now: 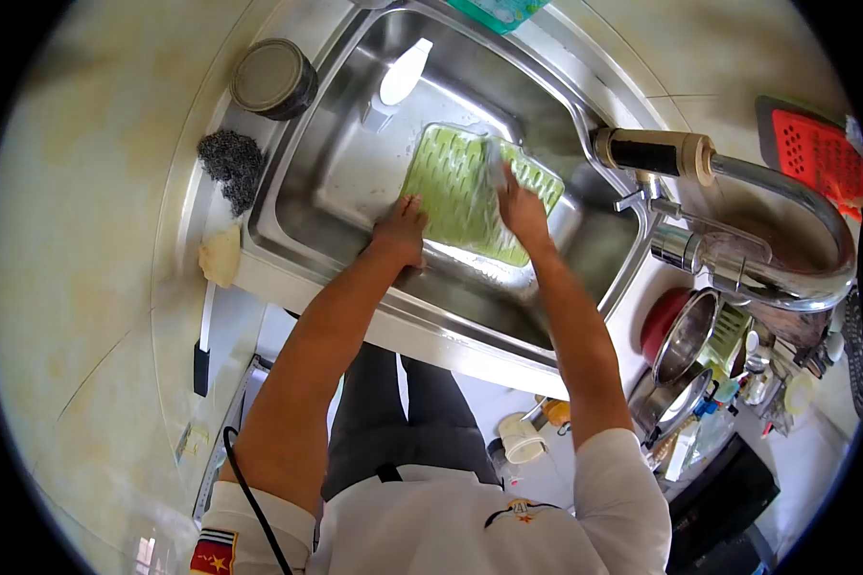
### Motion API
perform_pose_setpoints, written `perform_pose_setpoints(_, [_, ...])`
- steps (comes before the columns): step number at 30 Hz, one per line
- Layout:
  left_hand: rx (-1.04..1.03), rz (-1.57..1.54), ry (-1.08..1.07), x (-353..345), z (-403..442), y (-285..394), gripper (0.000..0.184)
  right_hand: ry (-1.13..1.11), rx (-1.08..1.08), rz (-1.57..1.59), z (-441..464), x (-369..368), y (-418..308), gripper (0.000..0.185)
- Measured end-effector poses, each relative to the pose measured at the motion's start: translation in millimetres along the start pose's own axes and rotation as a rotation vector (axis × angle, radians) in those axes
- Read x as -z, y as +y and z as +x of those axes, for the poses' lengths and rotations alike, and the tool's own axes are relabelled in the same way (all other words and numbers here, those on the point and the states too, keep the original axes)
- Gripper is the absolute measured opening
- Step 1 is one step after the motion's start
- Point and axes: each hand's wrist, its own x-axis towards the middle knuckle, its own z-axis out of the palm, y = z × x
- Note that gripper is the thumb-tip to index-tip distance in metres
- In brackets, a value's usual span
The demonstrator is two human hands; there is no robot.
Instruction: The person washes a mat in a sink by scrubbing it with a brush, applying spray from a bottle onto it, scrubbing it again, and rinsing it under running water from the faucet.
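Note:
A green slotted drain tray (441, 187), streaked with white suds, lies in the steel sink (340, 177). My left hand (401, 232) grips the tray's near left edge, its thumb side partly hidden. Over the tray's right half, my right hand (524, 209) is closed around a pale grey brush (495, 165) pressed against the slots. The brush is smeared by motion, so its bristles cannot be made out. Beyond the tray, a white bottle (406, 73) lies on its side in the sink's far left part.
A lidded tin (273, 79), a dark steel-wool scourer (230, 165) and a yellowish sponge (220, 257) sit along the left rim. The faucet (681, 153) reaches over the right rim. Metal bowls (686, 335) and a red basket (820, 153) stand at right.

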Motion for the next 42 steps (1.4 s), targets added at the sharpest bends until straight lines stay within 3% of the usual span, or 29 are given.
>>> perform_pose_setpoints(1, [-0.008, 0.003, 0.014, 1.0, 3.8, -2.4, 0.105, 0.109, -0.003, 0.019, 31.3, -2.9, 0.0, 0.057])
perform_pose_setpoints(3, [-0.003, 0.005, 0.023, 6.2, 6.1, -9.6, 0.105, -0.165, -0.284, 0.974, 28.6, 46.3, -20.1, 0.053])
perform_pose_setpoints(4, [0.003, 0.0, 0.021, 8.1, 4.7, -8.5, 0.105, -0.314, -0.327, 1.36, 15.7, 52.2, -10.0, 0.052])
perform_pose_setpoints(6, [-0.011, -0.014, 0.041, 2.3, 6.1, -6.4, 0.104, -0.51, -0.304, 1.712, -20.3, 68.7, 6.1, 0.057])
perform_pose_setpoints(11, [0.004, -0.011, 0.044, -3.3, 9.1, -6.6, 0.104, -0.683, -0.241, 2.041, -76.4, 68.8, 29.3, 0.051])
perform_pose_setpoints(14, [-0.002, 0.004, 0.062, -6.5, 8.3, -7.4, 0.104, -0.735, -0.232, 2.071, -93.1, 60.6, 36.2, 0.045])
perform_pose_setpoints(17, [0.002, -0.01, 0.063, -4.5, 4.5, -7.1, 0.104, -0.752, -0.283, 1.962, -102.1, 60.2, 39.7, 0.048])
perform_pose_setpoints(21, [0.013, -0.016, 0.035, -0.2, 3.8, -6.2, 0.104, -0.694, -0.343, 0.774, -105.0, 58.9, 25.2, 0.05])
perform_pose_setpoints(22, [0.008, -0.025, 0.049, -2.2, 4.1, -6.4, 0.104, -0.616, -0.303, 0.56, -107.5, 43.9, 23.4, 0.044])
perform_pose_setpoints(25, [0.002, -0.042, 0.091, -4.0, 8.7, -11.1, 0.103, -0.168, 0.153, -0.023, -73.6, -15.8, 16.7, 0.045])
perform_pose_setpoints(27, [-0.007, -0.055, 0.095, -12.2, 12.8, -8.2, 0.103, -0.062, 0.07, -0.042, -23.3, -2.7, -11.7, 0.051])
perform_pose_setpoints(30, [-0.021, -0.051, 0.087, -9.9, 13.0, -8.9, 0.103, 0.094, 0.123, -0.058, 17.2, 17.0, -15.8, 0.058])
perform_pose_setpoints(33, [-0.016, -0.026, 0.043, -5.0, 10.5, -8.2, 0.103, 0.029, 0.084, -0.075, -34.5, 41.6, -10.5, 0.061])
perform_pose_setpoints(37, [0.009, -0.028, 0.004, -0.4, 5.8, -2.5, 0.104, -0.176, 0.077, -0.212, -98.7, 9.2, -20.7, 0.062])
perform_pose_setpoints(39, [0.021, -0.041, -0.019, 4.7, 5.1, -4.6, 0.104, -0.136, -0.023, -0.211, -58.7, -5.8, -40.1, 0.063])
perform_pose_setpoints(42, [0.001, -0.02, 0.061, -4.5, 6.3, -5.4, 0.105, 0.077, 0.015, -0.1, 4.4, 3.1, -58.4, 0.063])
